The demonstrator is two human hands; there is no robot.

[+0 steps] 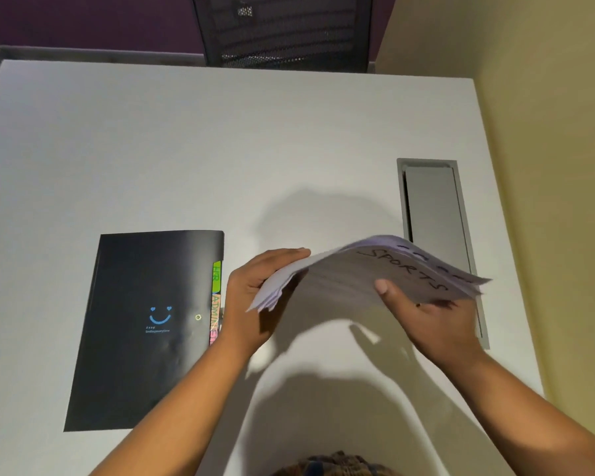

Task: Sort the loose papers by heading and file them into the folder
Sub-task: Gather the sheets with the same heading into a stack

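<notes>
A stack of loose white papers [351,273] hangs above the table, blurred, its top sheet headed "SPORTS" in black marker. My left hand [255,290] grips the stack's left edge. My right hand [426,317] holds the right side from below, thumb on top of the sheets. A closed black folder [145,331] with a blue smiley lies flat on the table to the left. Coloured tabs [216,297] stick out of its right edge, a green one reading "HR" and an orange one reading "ADMIN"; lower tabs are hidden behind my left wrist.
The white table [220,149] stretches far ahead. A grey cable hatch [433,214] is set into it at the right, just beyond the papers. A black mesh chair [282,29] stands behind the far edge. A yellow wall [547,132] runs along the right.
</notes>
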